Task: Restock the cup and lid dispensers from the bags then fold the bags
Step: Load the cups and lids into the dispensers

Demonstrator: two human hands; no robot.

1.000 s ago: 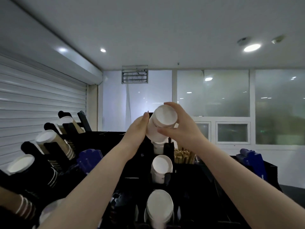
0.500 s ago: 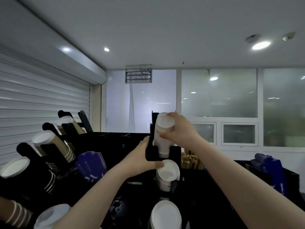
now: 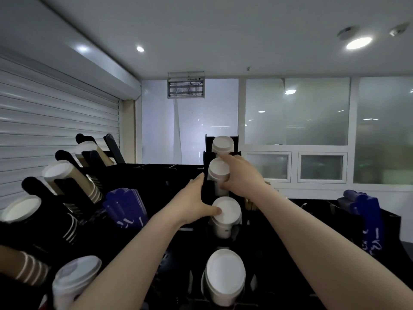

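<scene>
A black tiered dispenser (image 3: 206,157) runs up the middle with several stacks of white lids. My right hand (image 3: 240,174) grips the second stack from the top (image 3: 218,173), which sits in its slot. Above it stands the top stack (image 3: 222,144). My left hand (image 3: 194,203) holds the black rack's left side, thumb on the rim of the third stack (image 3: 226,213). A larger lid stack (image 3: 224,276) fills the nearest slot. No bag is in view.
Tilted black holders on the left carry brown paper cups (image 3: 67,177) and black striped cups (image 3: 24,211). Blue sleeves (image 3: 126,206) stand left of the rack, more blue sleeves (image 3: 366,211) at the right. A lidded stack (image 3: 73,280) lies near the lower left. A roller shutter fills the left wall.
My right hand has lowered the white lid stack from the air into the rack's second slot. My left hand dropped off the stack and now holds the rack's side.
</scene>
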